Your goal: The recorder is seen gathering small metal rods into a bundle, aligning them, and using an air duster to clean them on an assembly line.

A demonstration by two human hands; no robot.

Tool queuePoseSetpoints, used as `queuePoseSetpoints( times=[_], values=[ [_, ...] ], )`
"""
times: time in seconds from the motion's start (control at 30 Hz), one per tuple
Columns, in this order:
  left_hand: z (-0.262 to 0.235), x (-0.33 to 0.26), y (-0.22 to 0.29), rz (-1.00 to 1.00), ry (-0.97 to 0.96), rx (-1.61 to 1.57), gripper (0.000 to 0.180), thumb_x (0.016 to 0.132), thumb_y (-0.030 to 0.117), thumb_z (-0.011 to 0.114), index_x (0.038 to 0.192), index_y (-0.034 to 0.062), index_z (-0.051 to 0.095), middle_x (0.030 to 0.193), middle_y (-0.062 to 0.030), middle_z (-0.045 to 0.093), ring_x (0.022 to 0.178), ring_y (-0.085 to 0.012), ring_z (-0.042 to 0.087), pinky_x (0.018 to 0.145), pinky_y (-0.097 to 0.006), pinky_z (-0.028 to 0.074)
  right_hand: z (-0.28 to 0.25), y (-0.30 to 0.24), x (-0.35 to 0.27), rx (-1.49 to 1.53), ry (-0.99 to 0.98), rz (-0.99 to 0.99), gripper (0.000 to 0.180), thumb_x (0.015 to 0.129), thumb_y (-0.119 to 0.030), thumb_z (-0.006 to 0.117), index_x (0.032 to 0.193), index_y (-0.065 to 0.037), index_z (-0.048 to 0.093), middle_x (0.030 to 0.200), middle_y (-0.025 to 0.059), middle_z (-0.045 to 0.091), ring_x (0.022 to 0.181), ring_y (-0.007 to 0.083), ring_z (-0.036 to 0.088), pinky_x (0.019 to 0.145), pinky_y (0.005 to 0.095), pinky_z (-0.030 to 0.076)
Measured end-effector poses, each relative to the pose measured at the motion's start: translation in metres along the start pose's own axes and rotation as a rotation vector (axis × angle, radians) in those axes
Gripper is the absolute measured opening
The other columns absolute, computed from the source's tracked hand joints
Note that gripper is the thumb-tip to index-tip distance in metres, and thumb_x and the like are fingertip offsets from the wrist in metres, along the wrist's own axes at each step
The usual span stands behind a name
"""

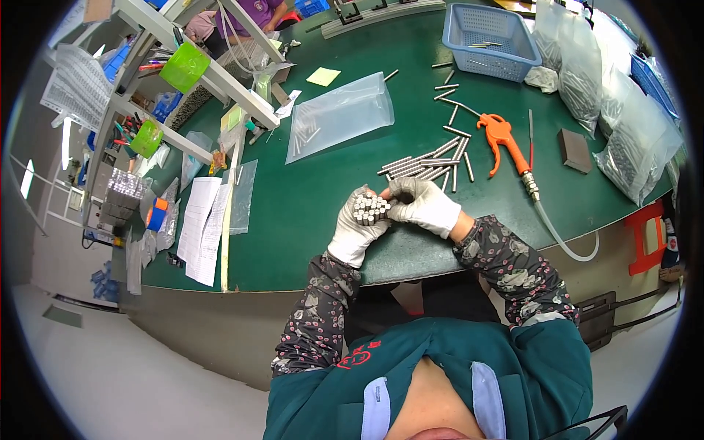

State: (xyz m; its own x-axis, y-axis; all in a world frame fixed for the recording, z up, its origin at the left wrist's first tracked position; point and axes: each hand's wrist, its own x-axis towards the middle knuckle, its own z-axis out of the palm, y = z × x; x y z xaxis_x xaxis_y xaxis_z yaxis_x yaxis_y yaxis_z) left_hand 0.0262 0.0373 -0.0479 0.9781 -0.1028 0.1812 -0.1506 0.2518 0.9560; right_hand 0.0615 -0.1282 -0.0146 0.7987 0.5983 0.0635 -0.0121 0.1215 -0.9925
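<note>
A bundle of short metal rods (pixel 371 210) is held near the table's front edge, its round ends facing up toward me. My left hand (pixel 353 229), in a white glove, wraps round the bundle from the left. My right hand (pixel 427 207), gloved with bare fingertips, is closed against the bundle's right side, touching the rods. Just beyond my hands lies a loose heap of similar metal rods (pixel 422 166). More single rods trail away toward the back. To the left of the heap a clear plastic bag (pixel 341 117) lies flat with a few rods inside.
An orange air blow gun (pixel 500 136) with a hose (pixel 561 242) lies to the right, beside a brown block (pixel 574 150). Behind it stand a blue basket (pixel 488 62) and filled plastic bags (pixel 634 158). Papers (pixel 199 227) and a shelf frame (pixel 220 81) are on the left. Another person (pixel 249 16) sits far off.
</note>
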Motion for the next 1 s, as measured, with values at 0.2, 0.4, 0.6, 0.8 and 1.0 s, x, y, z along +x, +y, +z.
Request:
queuePoseSetpoints(
  times=[0.2,0.4,0.6,0.8,1.0],
  values=[
    [0.0009,0.0007,0.0029,-0.001,-0.019,0.100,0.053,0.060,-0.009,0.066,0.105,0.0041,0.042,0.090,-0.0024,0.055,0.084,-0.0124,0.055,0.075,-0.024,0.047,-0.0002,0.0045,0.0010,0.037,0.013,0.005,0.026,0.071,-0.005,0.060,0.096,0.001,0.055,0.081,0.0037,0.055,0.076,0.0099,0.052,0.071,0.0216,0.044],
    [-0.0033,0.0016,-0.0031,-0.015,-0.014,0.065,0.056,0.060,-0.010,0.066,0.108,0.0032,0.041,0.092,-0.0024,0.055,0.085,-0.0124,0.055,0.075,-0.024,0.047,0.0004,0.0015,0.0002,0.052,0.022,0.021,0.027,0.072,-0.004,0.059,0.098,0.002,0.054,0.080,0.0031,0.054,0.075,0.0093,0.051,0.071,0.0213,0.044],
    [-0.0043,0.0022,-0.0013,-0.028,-0.027,0.050,0.057,0.060,-0.011,0.066,0.110,0.0022,0.041,0.093,-0.0032,0.055,0.085,-0.0130,0.056,0.075,-0.025,0.048,-0.0010,0.0023,0.0011,0.061,0.016,0.028,0.029,0.072,-0.004,0.059,0.099,0.002,0.053,0.082,0.0040,0.055,0.077,0.0100,0.052,0.072,0.0216,0.044],
    [-0.0022,0.0014,-0.0003,-0.040,-0.028,-0.008,0.057,0.060,-0.009,0.068,0.109,0.0024,0.042,0.093,-0.0034,0.055,0.085,-0.0124,0.055,0.075,-0.025,0.047,-0.0004,0.0023,0.0007,0.057,0.019,0.023,0.029,0.072,-0.004,0.059,0.099,0.002,0.053,0.082,0.0040,0.055,0.078,0.0102,0.052,0.072,0.0217,0.044],
    [-0.0010,0.0012,0.0008,-0.038,-0.027,0.034,0.057,0.061,-0.007,0.068,0.109,0.0020,0.041,0.093,-0.0028,0.055,0.085,-0.0122,0.055,0.076,-0.024,0.047,-0.0004,0.0015,-0.0003,0.075,0.027,0.029,0.028,0.072,-0.003,0.058,0.099,0.003,0.053,0.082,0.0041,0.055,0.077,0.0100,0.052,0.072,0.0215,0.044]
  ],
)
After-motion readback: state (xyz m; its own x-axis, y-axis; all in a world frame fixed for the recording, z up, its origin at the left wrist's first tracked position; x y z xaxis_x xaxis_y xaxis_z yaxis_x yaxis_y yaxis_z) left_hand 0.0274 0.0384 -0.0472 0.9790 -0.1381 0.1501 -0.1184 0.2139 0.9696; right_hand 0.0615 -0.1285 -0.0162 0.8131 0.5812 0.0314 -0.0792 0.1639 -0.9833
